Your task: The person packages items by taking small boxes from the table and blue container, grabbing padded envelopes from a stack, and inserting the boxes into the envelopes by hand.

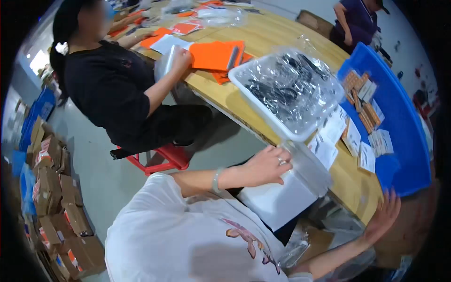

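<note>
My left hand [265, 167], with a ring and a bangle, rests on a stack of clear plastic bags [307, 169] at the table's edge. Beneath the bags a white box or block [279, 202] lies on my lap. Its fingers are spread over the top of the bags. On the right, my right hand [385, 216] is open beside the table corner, its fingertips near the lower rim of the blue bin [411, 185]. White cards [366, 157] with printed pictures lie between the bags and the bin.
A white tray [286, 134] holds clear-wrapped dark items. Small orange-brown boxes [369, 115] lie in the blue bin. A seated co-worker [108, 89] handles orange packets [211, 55] at the left. Another person [354, 23] is at the far right. Cardboard boxes [49, 188] line the floor.
</note>
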Demonstrator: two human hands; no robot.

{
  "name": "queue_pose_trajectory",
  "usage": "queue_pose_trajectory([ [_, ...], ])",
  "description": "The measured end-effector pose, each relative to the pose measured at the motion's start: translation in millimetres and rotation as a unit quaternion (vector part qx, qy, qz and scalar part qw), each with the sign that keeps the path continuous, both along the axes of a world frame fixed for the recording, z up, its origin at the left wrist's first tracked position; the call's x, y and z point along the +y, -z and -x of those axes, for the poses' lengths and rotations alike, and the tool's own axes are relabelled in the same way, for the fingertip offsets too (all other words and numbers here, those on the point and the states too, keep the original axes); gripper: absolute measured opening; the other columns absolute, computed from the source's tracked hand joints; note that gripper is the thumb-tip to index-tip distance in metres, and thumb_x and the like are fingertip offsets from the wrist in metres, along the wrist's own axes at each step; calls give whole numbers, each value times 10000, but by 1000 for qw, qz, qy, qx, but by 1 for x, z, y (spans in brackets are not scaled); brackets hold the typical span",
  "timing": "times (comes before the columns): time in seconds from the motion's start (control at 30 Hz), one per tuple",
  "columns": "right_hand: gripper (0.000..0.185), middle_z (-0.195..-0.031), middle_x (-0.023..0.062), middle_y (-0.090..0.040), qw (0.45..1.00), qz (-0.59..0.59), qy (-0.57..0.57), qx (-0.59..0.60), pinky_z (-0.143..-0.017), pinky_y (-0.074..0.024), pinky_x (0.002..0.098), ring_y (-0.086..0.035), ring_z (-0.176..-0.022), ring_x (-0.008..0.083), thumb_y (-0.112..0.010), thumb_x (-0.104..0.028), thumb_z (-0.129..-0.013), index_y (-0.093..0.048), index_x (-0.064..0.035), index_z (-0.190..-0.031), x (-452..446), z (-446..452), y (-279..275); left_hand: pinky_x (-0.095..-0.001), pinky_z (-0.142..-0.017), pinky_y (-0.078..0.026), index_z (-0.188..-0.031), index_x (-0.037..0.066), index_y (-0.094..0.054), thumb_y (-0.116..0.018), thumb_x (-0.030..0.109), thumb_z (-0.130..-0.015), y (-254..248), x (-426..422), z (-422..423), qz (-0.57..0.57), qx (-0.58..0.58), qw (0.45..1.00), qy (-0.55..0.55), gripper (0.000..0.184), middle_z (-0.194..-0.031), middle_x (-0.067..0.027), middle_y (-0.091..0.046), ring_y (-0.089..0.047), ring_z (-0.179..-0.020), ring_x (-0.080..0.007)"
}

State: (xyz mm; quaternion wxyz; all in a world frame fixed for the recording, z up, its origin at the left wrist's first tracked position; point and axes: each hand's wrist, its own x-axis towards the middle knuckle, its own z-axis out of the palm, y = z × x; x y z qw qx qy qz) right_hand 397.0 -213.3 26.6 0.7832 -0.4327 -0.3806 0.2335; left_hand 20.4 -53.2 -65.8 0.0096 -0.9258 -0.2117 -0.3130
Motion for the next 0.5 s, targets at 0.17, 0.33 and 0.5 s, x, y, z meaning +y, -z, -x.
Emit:
queue_pose_trajectory([
  [0.17, 580, -1417, 251, -413, 635, 385, 211, -635, -1037, -370, 449, -455, -1219, 418, -595, -268, -917, -420, -24, -1413, 156, -81, 100, -371, -931, -362, -927, 104, -534, -713, 300, -775, -2, 0, -5, -16, 7, 999, 36, 306, -1030, -54, -506, -472, -974, -230],
  [0.33, 560, -1415, 282, -407, 557, 400, 247, -685, -1013, -382, 463, -451, -1208, 444, -540, -324, -942, -427, -37, -1409, 128, -58, 118, -402, -975, -351, -895, 104, -534, -688, 258, -809, -5, 9, 5, -42, -52, 994, 87, 234, -875, -28, -532, -486, -918, -213],
  [0.5, 505, -1380, 174, -509, 588, 336, 244, -694, -1003, -391, 434, -513, -1198, 365, -609, -286, -911, -504, -72, -1356, 23, 12, 98, -440, -1015, -332, -840, 112, -542, -676, 226, -823, 7, 1, -6, 47, -93, 983, 150, 177, -753, -8, -525, -496, -869, -195],
])
